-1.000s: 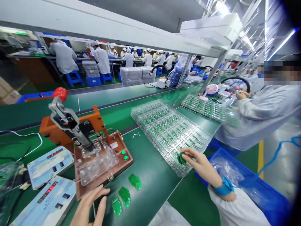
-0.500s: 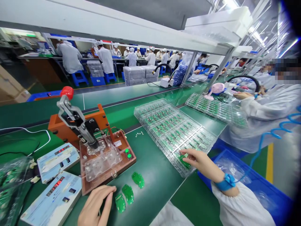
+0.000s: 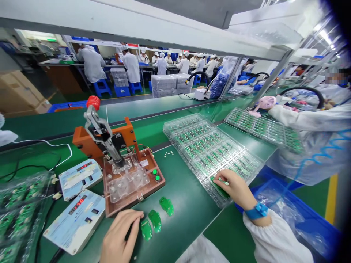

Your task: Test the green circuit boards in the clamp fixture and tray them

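Note:
My right hand (image 3: 233, 186), a blue strap round its wrist, pinches a green circuit board (image 3: 222, 189) at the near corner of a clear plastic tray (image 3: 216, 199). The fingers partly cover that board. Other boards fill the tray's rows. On the bench at lower left rests my left hand (image 3: 122, 233), empty as far as I see, thumb and fingers slightly apart. Beside its fingertips lie three loose green boards (image 3: 155, 220). Just beyond it stands a toggle-clamp test fixture (image 3: 128, 201) with a red knob, a clear plate and two green buttons.
Two boxes with red digital displays (image 3: 76, 223) stand left of the fixture, near cables and bagged boards (image 3: 19, 208). Small white pieces (image 3: 169, 153) lie behind the loose boards. At right are a blue bin (image 3: 290, 219), another board tray (image 3: 257, 126), a pink fan (image 3: 265, 103) and a co-worker's sleeve (image 3: 290, 117).
The view has shifted, so the bench things appear farther right. My right fingers have drawn closer together over the board at the tray corner. My left hand stays by the loose boards.

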Action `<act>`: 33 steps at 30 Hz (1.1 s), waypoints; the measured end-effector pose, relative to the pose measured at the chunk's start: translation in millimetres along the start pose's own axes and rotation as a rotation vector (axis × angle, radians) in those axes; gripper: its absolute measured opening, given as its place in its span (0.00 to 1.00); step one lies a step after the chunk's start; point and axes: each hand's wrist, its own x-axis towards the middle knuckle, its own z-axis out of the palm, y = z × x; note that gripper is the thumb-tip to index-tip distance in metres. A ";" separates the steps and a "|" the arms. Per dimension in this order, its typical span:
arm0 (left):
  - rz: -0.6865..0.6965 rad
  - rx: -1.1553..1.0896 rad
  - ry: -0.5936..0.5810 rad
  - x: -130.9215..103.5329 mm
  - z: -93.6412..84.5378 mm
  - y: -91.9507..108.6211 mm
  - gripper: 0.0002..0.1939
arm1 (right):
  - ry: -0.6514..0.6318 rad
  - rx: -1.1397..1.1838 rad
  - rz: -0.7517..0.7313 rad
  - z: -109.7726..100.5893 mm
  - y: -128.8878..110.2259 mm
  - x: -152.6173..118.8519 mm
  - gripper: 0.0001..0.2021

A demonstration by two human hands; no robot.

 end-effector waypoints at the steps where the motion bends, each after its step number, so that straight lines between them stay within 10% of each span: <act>1: -0.011 -0.007 0.003 0.4 -0.4 2.3 0.06 | 0.002 -0.003 -0.005 -1.3 -0.4 -1.6 0.25; 9: -0.101 -0.070 -0.046 -0.4 -1.2 10.7 0.09 | 0.086 0.095 -0.126 18.6 -51.0 -4.0 0.13; 16: -0.142 -0.043 -0.080 -10.1 -0.6 11.8 0.05 | -0.513 0.361 -0.556 98.2 -132.7 0.4 0.08; 24: -0.137 0.069 -0.194 -35.7 0.4 17.8 0.15 | -0.767 0.328 -0.586 119.2 -141.8 31.2 0.25; 33: -0.150 0.007 -0.196 -29.9 -5.8 22.2 0.17 | -0.757 0.445 -0.628 111.6 -144.8 30.0 0.18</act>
